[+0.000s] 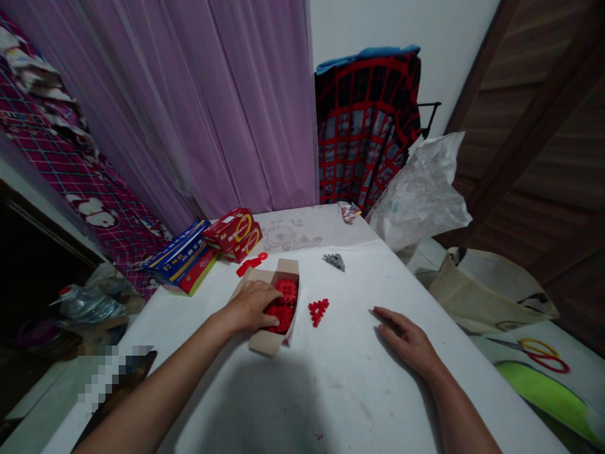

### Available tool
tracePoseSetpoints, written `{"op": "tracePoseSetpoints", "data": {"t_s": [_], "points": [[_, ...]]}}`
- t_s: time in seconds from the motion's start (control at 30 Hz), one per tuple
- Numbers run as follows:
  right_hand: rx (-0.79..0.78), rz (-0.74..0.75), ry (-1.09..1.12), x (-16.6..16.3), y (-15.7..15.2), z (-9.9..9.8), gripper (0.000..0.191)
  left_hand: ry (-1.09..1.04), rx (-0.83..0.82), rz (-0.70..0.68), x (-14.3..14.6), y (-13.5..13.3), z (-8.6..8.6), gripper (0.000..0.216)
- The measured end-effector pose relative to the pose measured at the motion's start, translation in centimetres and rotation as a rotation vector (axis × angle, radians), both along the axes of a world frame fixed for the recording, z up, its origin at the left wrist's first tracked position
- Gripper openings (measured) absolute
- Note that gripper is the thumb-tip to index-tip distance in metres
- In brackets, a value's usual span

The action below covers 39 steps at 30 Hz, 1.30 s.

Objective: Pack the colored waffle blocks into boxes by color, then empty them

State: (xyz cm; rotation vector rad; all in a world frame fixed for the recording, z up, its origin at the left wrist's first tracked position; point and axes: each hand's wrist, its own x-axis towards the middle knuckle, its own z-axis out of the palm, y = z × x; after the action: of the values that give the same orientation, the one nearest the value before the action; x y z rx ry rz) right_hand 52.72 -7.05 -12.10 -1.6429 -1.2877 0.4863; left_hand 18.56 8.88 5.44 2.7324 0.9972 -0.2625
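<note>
My left hand (253, 305) reaches over the left side of an open cardboard box (265, 343). Its thumb and fingers are apart and rest on red plastic building pieces (286, 291) inside; part of the contents is hidden under the palm. To the right of the box lies a red triangular piece (318, 311) with notched edges. A grey triangular piece (335, 261) is farther back. My right hand (409, 340) lies on the table at the right, fingers stretched out, holding nothing.
Red boxes (231, 233) and blue-and-yellow boxes (179, 258) stand at the table's back left. A flat red plastic item (250, 264) lies behind the open box. A small wrapper (350, 212) sits at the far edge. Scissors (539, 354) and a cloth bag (489, 290) are off to the right.
</note>
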Motion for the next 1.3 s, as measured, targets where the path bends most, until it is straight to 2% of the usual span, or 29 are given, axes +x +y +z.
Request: {"op": "tracePoseSetpoints", "data": {"t_s": [0.23, 0.4, 0.6, 0.87, 1.13, 1.3], "points": [[-0.019, -0.005, -0.011, 0.2, 0.0, -0.1, 0.046, 0.009, -0.019, 0.003, -0.2, -0.5, -0.9, 0.038], [-0.025, 0.003, -0.023, 0.2, 0.0, 0.0, 0.044, -0.04, 0.044, -0.005, -0.5, -0.2, -0.6, 0.032], [-0.022, -0.012, -0.025, 0.2, 0.1, -0.1, 0.044, -0.019, 0.066, -0.045, 0.9, -0.5, -0.5, 0.021], [-0.017, -0.012, -0.027, 0.1, 0.1, 0.1, 0.042, 0.08, 0.177, 0.009, 2.6, 1.1, -1.2, 0.022], [-0.013, -0.016, -0.034, -0.2, 0.0, 0.5, 0.042, 0.108, 0.139, 0.016, 3.5, 2.7, -2.4, 0.024], [-0.02, -0.013, -0.044, -0.1, 0.0, 0.5, 0.042, 0.085, 0.097, 0.05, 3.3, 2.9, -1.7, 0.02]]}}
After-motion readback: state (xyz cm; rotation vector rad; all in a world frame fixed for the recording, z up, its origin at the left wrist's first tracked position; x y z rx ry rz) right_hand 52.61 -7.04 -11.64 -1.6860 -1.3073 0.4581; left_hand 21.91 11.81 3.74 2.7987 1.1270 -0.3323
